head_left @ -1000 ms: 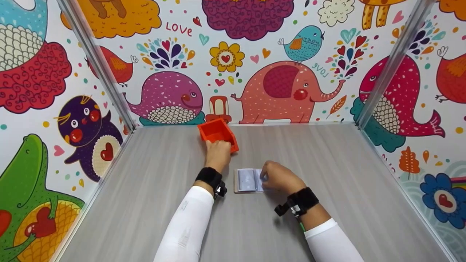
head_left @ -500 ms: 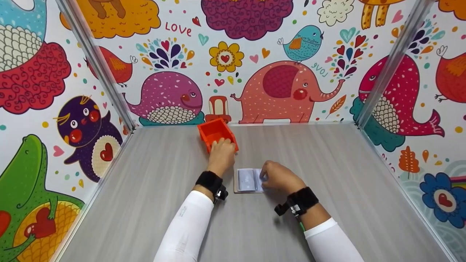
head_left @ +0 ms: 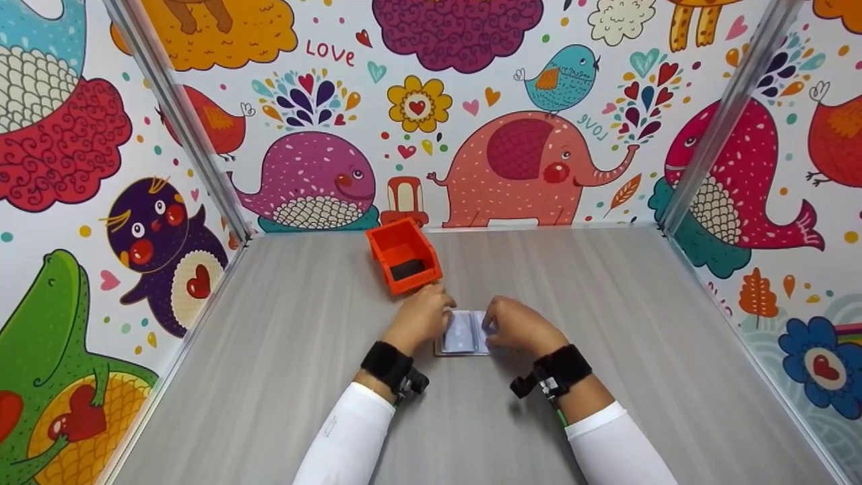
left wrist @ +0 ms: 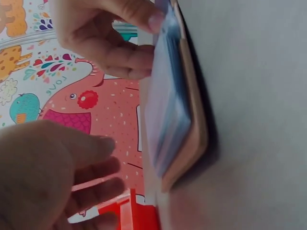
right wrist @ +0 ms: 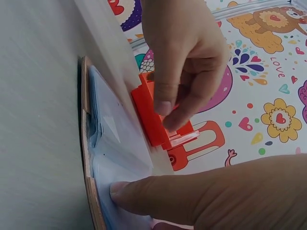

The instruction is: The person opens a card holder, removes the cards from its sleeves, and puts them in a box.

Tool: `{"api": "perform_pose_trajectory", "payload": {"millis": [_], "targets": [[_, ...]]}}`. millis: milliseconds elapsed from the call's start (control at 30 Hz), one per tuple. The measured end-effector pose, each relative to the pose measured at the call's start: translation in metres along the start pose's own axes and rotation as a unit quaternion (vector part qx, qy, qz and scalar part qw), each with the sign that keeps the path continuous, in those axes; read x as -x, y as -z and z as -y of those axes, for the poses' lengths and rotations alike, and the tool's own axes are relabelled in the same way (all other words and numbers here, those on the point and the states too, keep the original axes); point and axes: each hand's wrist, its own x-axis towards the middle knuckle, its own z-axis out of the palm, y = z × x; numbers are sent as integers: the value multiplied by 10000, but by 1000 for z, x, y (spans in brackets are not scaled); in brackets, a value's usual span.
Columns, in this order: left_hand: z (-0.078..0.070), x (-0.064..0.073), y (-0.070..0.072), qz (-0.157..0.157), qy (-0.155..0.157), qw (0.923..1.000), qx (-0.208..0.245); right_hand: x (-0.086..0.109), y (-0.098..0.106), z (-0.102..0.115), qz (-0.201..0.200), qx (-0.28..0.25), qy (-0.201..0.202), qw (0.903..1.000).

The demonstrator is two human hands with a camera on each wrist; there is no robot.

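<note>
A small card holder (head_left: pixel 460 337) lies opened flat on the grey table, its tan cover showing beneath clear plastic sleeves. My right hand (head_left: pixel 525 328) holds its right side, the thumb (right wrist: pixel 125 191) pressed on a sleeve in the right wrist view and the other fingers curled. Just over the holder's upper left corner is my left hand (head_left: pixel 421 318). In the left wrist view, this left hand (left wrist: pixel 53 167) has loosely bent, parted fingers with nothing seen between them, apart from the card holder (left wrist: pixel 168 110). A red-orange bin (head_left: pixel 413 281) stands beyond the left hand, a flat dark piece (head_left: pixel 407 269) inside it.
Printed panels with cartoon animals enclose the table (head_left: pixel 283 377) at the back and both sides. Metal posts (head_left: pixel 714 135) rise at the two back corners. The bin sits near the back wall, left of the middle.
My left hand has come out of the bin and moved toward me and right to the card holder, uncovering the dark piece in the bin. The right hand stays on the holder.
</note>
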Motion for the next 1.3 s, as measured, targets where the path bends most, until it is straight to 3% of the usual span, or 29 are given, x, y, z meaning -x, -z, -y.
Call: {"api": "perform_pose_trajectory", "payload": {"millis": [300,533,867,1300], "targets": [[-2,16,2,330,192,9991,184,-2,-1,1,52,47,-141,9999],[-6,17,3,530,274,9976,350,-1,1,-2,42,-98,-143,9998],[-5,20,-2,398,215,9985,307,0,2,-4,-31,123,351,9993],[-5,25,-2,409,251,9980,414,0,1,-2,70,38,50,10000]]}}
